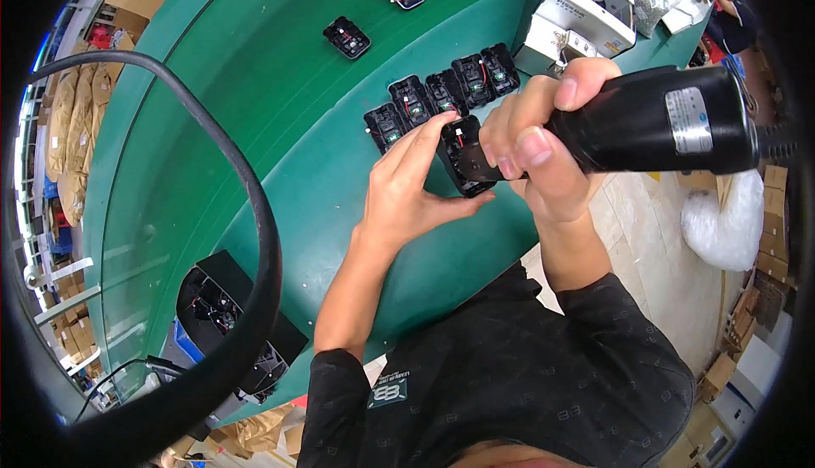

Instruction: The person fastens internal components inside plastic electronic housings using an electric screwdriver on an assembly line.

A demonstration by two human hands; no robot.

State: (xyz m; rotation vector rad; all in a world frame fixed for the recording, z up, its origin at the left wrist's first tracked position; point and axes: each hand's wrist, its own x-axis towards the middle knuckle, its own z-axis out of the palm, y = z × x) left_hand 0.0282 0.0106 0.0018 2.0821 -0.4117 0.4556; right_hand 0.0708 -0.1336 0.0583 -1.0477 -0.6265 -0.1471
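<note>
My right hand [548, 141] is closed around a black electric screwdriver [632, 120], a cylindrical tool with a silver label on its side. The tool's front end reaches over a black plastic housing [458, 138] with a small white connector and a red wire inside. Thumb and fingers of my left hand [397, 181] grip that housing from its two ends on the green worktop. Its lower part and the tool's tip are partly covered by the tool and my right fingers. Just beyond, a row of several similar open housings [411, 99] lies side by side.
More housings [346, 37] lie on the green conveyor belt [229, 86] at the far side. An open white box [586, 5] stands at the back right. A thick black cable [255, 188] loops across the left foreground. At the left, a black bin [212, 298] holds dark parts.
</note>
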